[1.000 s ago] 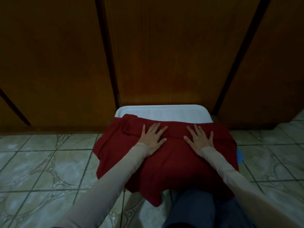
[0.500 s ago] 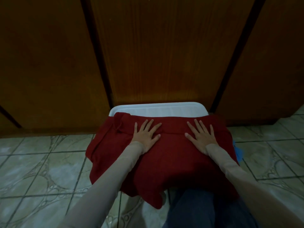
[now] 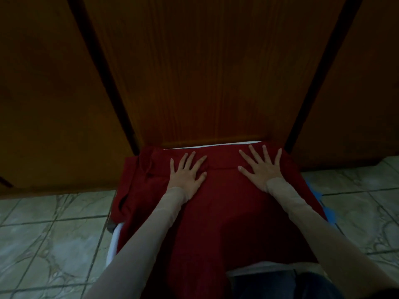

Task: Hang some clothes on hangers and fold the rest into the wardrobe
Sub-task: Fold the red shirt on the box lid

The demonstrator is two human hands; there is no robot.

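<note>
A dark red garment (image 3: 216, 212) lies spread over a white plastic box, of which only a strip of rim (image 3: 216, 146) at the far edge and a corner (image 3: 114, 240) at the left show. My left hand (image 3: 186, 175) presses flat on the cloth left of the middle, fingers spread. My right hand (image 3: 262, 169) lies flat on it further right and a little farther away, fingers spread too. A fold line runs across the cloth between the two hands. The near part of the garment hangs down toward my lap.
Closed brown wooden wardrobe doors (image 3: 205, 72) stand right behind the box. Pale green patterned floor tiles (image 3: 49, 244) spread to both sides. Something blue (image 3: 328, 212) peeks out at the garment's right edge. My dark trousers (image 3: 280, 285) fill the bottom.
The view has closed in on the box and the cloth now covers nearly all of the white lid. Both hands slid farther away across the garment, still flat.
</note>
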